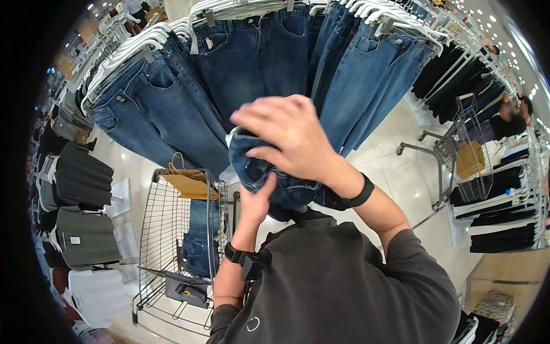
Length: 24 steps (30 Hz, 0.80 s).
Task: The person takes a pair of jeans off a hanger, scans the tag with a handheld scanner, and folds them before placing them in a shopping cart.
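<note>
My left hand (256, 202) grips the jeans (252, 171) from below and my right hand (289, 137) clamps on top, so the bundle is pinched between them. The cart (148, 241) lies down-left, and the rack (252, 57) hangs just beyond.

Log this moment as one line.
left hand: under bundled jeans, gripping | right hand: on top, gripping | hanging jeans: behind | wire cart: at left, paper bag inside
</note>
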Tool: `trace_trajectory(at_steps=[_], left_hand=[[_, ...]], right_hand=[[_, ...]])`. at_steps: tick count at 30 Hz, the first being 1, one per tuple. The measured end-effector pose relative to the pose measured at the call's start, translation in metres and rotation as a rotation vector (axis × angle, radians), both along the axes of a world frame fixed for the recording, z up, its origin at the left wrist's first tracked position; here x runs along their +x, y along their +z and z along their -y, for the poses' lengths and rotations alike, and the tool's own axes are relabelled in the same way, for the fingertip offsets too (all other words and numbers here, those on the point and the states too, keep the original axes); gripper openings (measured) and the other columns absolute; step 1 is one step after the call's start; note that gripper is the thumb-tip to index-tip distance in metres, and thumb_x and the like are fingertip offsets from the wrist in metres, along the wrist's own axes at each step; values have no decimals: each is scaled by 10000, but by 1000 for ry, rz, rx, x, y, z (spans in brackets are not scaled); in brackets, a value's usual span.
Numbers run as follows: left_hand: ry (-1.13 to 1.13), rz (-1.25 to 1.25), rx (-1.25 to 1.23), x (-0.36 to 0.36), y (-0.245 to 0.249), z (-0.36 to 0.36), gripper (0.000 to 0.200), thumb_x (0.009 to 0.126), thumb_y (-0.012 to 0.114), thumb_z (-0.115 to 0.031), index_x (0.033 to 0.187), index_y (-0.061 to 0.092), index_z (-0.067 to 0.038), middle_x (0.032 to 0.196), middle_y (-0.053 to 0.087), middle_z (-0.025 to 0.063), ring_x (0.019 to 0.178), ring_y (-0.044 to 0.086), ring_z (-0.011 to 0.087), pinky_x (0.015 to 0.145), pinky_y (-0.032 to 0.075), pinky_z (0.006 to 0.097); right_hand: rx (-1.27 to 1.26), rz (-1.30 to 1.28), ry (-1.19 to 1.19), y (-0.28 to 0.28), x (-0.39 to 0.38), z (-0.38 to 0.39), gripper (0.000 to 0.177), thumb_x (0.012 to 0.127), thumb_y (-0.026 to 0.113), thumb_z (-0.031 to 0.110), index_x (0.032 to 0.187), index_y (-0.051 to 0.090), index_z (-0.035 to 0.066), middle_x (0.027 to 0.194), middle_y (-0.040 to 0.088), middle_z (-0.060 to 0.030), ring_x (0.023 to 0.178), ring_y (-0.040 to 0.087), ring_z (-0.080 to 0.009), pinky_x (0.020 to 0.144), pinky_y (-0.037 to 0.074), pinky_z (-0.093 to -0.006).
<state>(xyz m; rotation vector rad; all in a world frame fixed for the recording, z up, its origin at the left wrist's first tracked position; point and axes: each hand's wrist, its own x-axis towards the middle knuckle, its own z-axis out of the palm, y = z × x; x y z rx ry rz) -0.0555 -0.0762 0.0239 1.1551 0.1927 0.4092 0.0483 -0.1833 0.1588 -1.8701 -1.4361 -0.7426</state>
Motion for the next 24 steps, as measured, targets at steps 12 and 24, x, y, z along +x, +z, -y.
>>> trace_trajectory(at_steps=[12,24], left_hand=[[221,-85,-458,-70,5,-57,338,961,535,-205,1219,520,11,1172,606,140,1025,615,281,920,489,413],[80,13,-605,-129,24,-78,381,952,511,-117,1307,452,7,1227,576,154,1093,586,299,959,467,445]], right_hand=[[341,-1619,97,-202,-39,133,694,933,523,456,1476,271,105,1464,381,-127,1352,355,-261,1077,269,-413],[370,-1798,465,-222,-35,19,661,894,651,236,1423,322,14,1428,410,-118,1319,365,-214,1100,255,-357]])
